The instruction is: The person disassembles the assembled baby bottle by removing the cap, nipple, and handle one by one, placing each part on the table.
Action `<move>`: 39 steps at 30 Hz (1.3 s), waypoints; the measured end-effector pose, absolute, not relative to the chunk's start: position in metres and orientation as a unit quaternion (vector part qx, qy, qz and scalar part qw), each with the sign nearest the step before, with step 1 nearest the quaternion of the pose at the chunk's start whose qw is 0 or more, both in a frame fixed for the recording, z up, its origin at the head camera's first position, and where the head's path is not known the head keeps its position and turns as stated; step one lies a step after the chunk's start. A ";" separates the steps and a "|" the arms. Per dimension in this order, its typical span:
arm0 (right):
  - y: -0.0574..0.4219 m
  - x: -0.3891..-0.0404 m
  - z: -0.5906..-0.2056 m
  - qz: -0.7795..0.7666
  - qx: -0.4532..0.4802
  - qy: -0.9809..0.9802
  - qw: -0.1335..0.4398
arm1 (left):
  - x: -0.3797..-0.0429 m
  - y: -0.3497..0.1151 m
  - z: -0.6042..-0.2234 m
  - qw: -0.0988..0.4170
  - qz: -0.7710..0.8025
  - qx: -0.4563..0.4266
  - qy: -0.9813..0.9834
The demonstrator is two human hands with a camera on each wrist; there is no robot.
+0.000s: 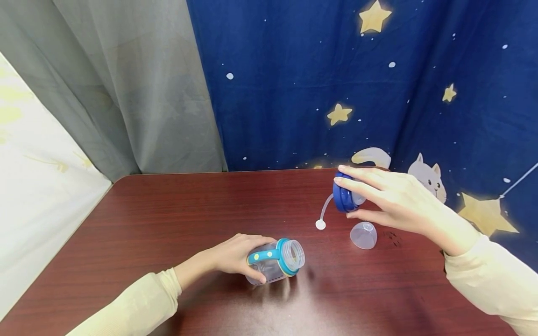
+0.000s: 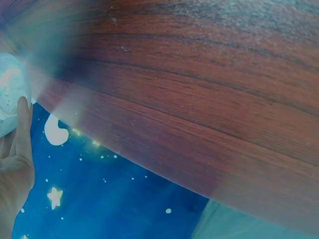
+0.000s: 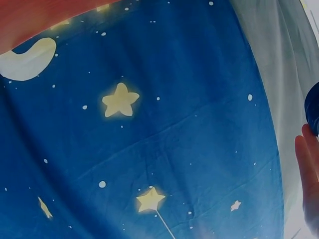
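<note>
While my left hand [image 1: 235,255] is gripping the bottle [image 1: 274,267], its mouth [image 1: 293,255] is facing right, and my right hand [image 1: 392,198] is holding the lid [image 1: 344,193] to its far right.

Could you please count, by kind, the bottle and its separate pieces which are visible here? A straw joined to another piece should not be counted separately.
Bottle, in the left hand: 1
Blue lid with straw, in the right hand: 1
Clear dome cap, on the table: 1
Total: 3
</note>
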State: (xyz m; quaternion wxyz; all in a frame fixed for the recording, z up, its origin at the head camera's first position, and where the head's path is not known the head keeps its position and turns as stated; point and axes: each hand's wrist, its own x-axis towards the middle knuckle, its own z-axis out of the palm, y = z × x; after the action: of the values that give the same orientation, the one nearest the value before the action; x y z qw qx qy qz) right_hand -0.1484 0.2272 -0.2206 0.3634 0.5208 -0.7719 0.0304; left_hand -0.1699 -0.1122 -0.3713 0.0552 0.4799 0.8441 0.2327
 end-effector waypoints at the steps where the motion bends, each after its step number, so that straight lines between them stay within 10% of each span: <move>1: 0.228 -0.149 -0.221 0.030 0.520 -0.773 0.362 | -0.170 -0.112 -0.371 0.056 0.233 0.480 0.844; 39: 0.254 -0.146 -0.257 0.027 0.493 -0.812 0.310 | -0.169 -0.112 -0.372 0.066 0.238 0.476 0.844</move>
State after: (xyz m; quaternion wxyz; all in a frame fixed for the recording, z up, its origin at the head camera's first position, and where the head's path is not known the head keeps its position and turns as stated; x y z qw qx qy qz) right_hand -0.1461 0.2541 -0.2572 0.3098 0.4933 -0.8124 0.0268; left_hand -0.1687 -0.1122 -0.3720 0.0657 0.4758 0.8443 0.2377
